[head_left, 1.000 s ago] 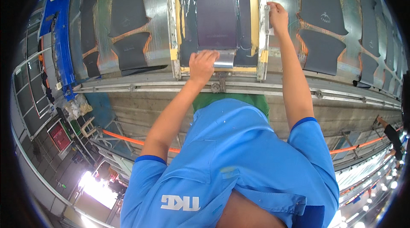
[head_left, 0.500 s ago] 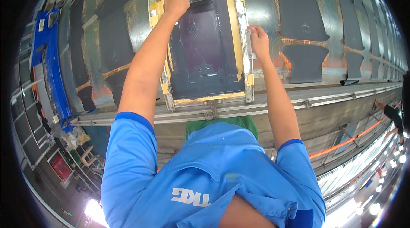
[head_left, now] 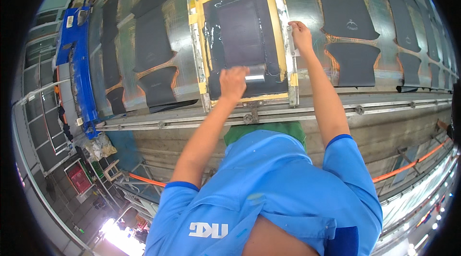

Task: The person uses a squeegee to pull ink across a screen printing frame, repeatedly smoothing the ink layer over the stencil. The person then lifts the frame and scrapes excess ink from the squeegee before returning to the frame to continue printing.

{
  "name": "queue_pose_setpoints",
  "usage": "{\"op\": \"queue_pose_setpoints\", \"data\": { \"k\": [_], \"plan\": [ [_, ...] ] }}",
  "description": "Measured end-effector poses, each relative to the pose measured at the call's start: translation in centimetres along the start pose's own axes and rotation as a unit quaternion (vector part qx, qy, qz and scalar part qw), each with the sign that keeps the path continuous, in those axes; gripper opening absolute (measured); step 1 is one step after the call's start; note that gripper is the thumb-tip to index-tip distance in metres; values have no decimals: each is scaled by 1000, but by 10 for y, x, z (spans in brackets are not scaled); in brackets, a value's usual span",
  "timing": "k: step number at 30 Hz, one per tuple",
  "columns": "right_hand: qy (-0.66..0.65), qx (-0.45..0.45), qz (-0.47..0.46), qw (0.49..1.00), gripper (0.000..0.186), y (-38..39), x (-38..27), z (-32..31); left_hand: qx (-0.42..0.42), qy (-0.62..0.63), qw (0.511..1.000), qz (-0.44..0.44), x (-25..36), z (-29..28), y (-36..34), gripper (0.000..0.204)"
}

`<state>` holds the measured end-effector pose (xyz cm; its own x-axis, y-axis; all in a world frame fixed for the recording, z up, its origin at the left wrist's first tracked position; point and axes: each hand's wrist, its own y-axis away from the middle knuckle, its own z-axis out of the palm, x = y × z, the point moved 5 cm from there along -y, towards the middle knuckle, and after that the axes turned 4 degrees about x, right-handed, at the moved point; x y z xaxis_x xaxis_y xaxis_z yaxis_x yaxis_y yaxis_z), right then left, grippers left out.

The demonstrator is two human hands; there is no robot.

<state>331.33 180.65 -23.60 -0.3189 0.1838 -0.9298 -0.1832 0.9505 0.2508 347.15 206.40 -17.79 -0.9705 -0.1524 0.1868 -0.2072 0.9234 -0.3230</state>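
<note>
A screen-printing frame (head_left: 294, 79) with yellow tape along its inner edges lies on the long table, dark ink spread over its mesh (head_left: 240, 35). My left hand (head_left: 233, 83) is closed round a metal-edged squeegee (head_left: 255, 74), which rests across the near part of the mesh. At the frame's right side, my right hand (head_left: 301, 36) pinches the frame's edge with fingers closed. Dark cut fabric pieces (head_left: 353, 66) lie flat on the table to both sides of the frame, some bearing a small printed mark.
A metal rail (head_left: 182, 122) with bolts runs along the table's near edge, just before my body. To the left stands a blue panel (head_left: 81, 73). An orange pipe (head_left: 408, 164) crosses below the table at the right.
My left hand has drawn the squeegee from the far end of the mesh toward me, to its near part. My right hand stays at the frame's right side. The view has shifted slightly.
</note>
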Motion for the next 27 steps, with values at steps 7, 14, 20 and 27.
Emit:
{"op": "queue_pose_setpoints", "data": {
  "k": [7, 14, 20, 27],
  "plan": [
    [18, 51, -110, 992, 26, -37, 19, -6, -39, 84, 995, -31, 23, -21, 43, 29],
    [-1, 19, -112, 994, 28, 10, -30, -6, -42, 138, 987, -67, 11, -33, 60, 43],
    [-7, 40, -163, 986, 28, 8, 29, 14, -60, 82, 992, -78, 10, 13, 81, 47],
    [-32, 43, -128, 990, 27, -11, 82, 26, -87, 44, 994, -54, 4, 61, 85, 54]
  ]
}}
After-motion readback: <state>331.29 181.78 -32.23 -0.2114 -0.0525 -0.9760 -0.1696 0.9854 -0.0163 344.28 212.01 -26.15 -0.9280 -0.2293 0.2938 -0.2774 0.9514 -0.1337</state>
